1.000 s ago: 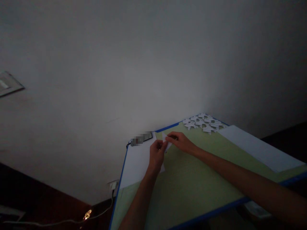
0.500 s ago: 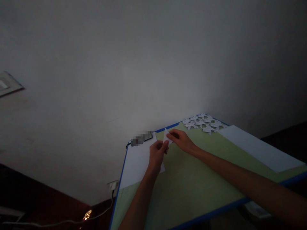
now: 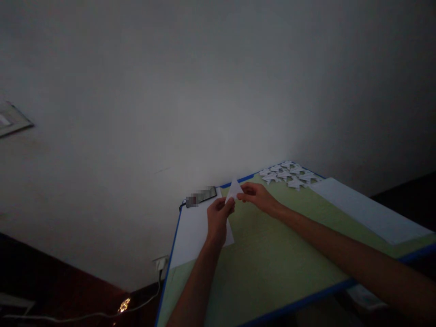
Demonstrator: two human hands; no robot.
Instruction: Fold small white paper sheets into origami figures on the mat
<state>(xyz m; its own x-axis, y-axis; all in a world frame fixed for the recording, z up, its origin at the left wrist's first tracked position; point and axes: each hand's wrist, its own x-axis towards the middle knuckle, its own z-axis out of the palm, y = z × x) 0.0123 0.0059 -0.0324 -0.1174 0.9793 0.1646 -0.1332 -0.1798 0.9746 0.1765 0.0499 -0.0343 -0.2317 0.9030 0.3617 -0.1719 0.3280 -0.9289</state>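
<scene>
Wall (image 3: 204, 91), grey and dim, takes up most of the far side. Next in size is the green surface (image 3: 289, 254), blue along its edges, set against the wall. On it, at the right, lies a long white sheet, the right sheet (image 3: 368, 211); at the left lies another, the left sheet (image 3: 194, 236), partly covered by the left hand (image 3: 218, 221). That hand is closed, its thumb and fingers gripping the lower end of a folded paper (image 3: 233, 188). The right hand (image 3: 258, 198) is curled too, pinching the paper's right edge between thumb and fingers. White folded shapes (image 3: 295, 183) with pointed ends lie grouped at the far right corner, near the right sheet's far end. A framed panel (image 3: 15, 121) is on the wall at far left. A dark-edged device (image 3: 208, 194), partly blurred out, lies at the left sheet's far end. The folded paper, a small white triangle, is held point up between the hands, near the surface's far edge. Smallest is a white plug (image 3: 161, 263), low on the wall at left.
</scene>
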